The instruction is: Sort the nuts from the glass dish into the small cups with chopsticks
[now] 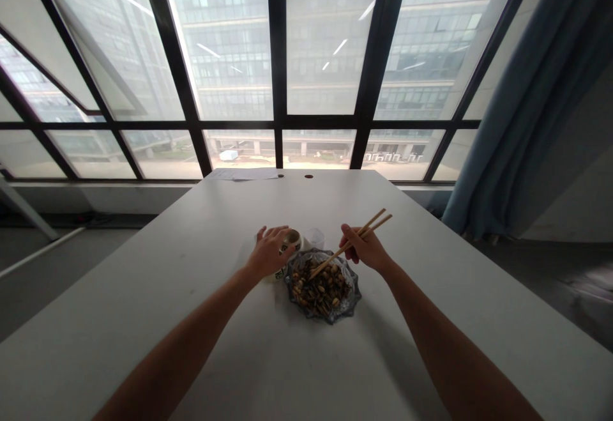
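From where I'm standing, the person's right hand [366, 250] has a pair of chopsticks [378, 219] pinched between thumb and fingers, with the blunt ends poking up past the knuckles. They slant down towards the left hand [268, 255], probably so the tips can reach the food while the palm stays clear of the rim. Those tips are in among the small pieces [320, 294] in the bowl [355, 294], which sits between the two hands, a little nearer the body than either.

The left hand is partly open and curved loosely round a cup [292, 237], its thumb towards the bowl. I take that as steadying the cup, though how firm the hold is I can't tell. The cup has dark lettering on a pale side and stands just beside the bowl; the hand hides much of it.

The bowl looks like clear, greyish glass with a pointed, wavy edge. Its pieces are a jumble of browns and tans, some rounded, some thin and dark, too small to name surely. Past it, between the hands, something clear [316, 237] rests on the white counter [306, 370].
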`<state>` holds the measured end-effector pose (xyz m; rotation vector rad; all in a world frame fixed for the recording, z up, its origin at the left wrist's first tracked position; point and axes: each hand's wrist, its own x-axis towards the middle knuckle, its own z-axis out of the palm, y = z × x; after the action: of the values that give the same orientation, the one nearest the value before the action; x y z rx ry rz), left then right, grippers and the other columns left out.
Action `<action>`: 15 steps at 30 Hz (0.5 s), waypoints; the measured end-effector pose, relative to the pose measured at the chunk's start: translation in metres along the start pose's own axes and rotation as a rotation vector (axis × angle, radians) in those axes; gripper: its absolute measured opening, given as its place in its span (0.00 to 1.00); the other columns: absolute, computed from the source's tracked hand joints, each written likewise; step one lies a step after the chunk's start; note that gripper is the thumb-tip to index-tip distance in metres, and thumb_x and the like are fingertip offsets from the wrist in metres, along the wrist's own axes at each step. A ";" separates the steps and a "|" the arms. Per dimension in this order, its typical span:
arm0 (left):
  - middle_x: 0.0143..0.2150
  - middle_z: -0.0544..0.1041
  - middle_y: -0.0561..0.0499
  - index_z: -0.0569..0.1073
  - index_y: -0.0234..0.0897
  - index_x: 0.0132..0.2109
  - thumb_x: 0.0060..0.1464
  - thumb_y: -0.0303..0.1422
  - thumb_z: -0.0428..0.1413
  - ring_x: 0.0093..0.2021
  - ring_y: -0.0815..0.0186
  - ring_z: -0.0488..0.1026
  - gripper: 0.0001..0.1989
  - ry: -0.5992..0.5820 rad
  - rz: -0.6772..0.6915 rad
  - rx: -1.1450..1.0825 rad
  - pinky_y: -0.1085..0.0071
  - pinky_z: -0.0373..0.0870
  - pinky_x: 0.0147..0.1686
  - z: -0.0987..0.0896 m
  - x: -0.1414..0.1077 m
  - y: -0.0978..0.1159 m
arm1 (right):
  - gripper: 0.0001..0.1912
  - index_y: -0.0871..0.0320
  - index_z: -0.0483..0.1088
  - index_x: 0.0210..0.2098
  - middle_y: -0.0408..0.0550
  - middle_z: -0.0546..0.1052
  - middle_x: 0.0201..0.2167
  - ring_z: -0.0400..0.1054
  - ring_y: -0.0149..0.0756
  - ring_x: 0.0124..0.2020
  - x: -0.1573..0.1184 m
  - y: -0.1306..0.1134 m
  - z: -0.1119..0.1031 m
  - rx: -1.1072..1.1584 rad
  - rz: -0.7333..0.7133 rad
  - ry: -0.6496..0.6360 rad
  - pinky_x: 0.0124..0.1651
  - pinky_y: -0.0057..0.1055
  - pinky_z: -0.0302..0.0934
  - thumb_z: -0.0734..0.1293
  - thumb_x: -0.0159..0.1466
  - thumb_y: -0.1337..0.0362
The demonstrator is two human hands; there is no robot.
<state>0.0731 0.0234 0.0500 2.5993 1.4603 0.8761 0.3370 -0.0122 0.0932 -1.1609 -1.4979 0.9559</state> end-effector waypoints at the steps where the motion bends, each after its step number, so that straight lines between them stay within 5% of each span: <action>1: 0.62 0.72 0.45 0.68 0.43 0.59 0.59 0.38 0.54 0.63 0.56 0.67 0.21 -0.003 0.026 -0.013 0.45 0.47 0.68 -0.003 -0.008 0.000 | 0.36 0.60 0.70 0.18 0.43 0.67 0.08 0.56 0.24 0.07 -0.001 -0.001 0.000 -0.004 0.009 -0.029 0.10 0.21 0.48 0.64 0.53 0.30; 7: 0.60 0.74 0.47 0.72 0.43 0.53 0.58 0.32 0.52 0.60 0.56 0.70 0.15 -0.069 0.080 -0.048 0.46 0.51 0.66 -0.008 -0.041 0.000 | 0.36 0.60 0.71 0.19 0.44 0.70 0.10 0.60 0.26 0.08 -0.004 -0.005 0.006 -0.024 0.066 -0.114 0.11 0.22 0.53 0.66 0.50 0.29; 15: 0.57 0.76 0.47 0.72 0.40 0.52 0.60 0.29 0.48 0.60 0.59 0.69 0.15 0.025 0.205 -0.050 0.51 0.56 0.64 -0.008 -0.053 0.002 | 0.36 0.60 0.70 0.19 0.44 0.69 0.09 0.58 0.25 0.08 -0.005 -0.008 -0.001 -0.092 0.025 -0.050 0.11 0.22 0.50 0.63 0.53 0.29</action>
<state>0.0495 -0.0214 0.0330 2.7453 1.1756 0.9532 0.3368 -0.0186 0.0996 -1.2324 -1.5846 0.9474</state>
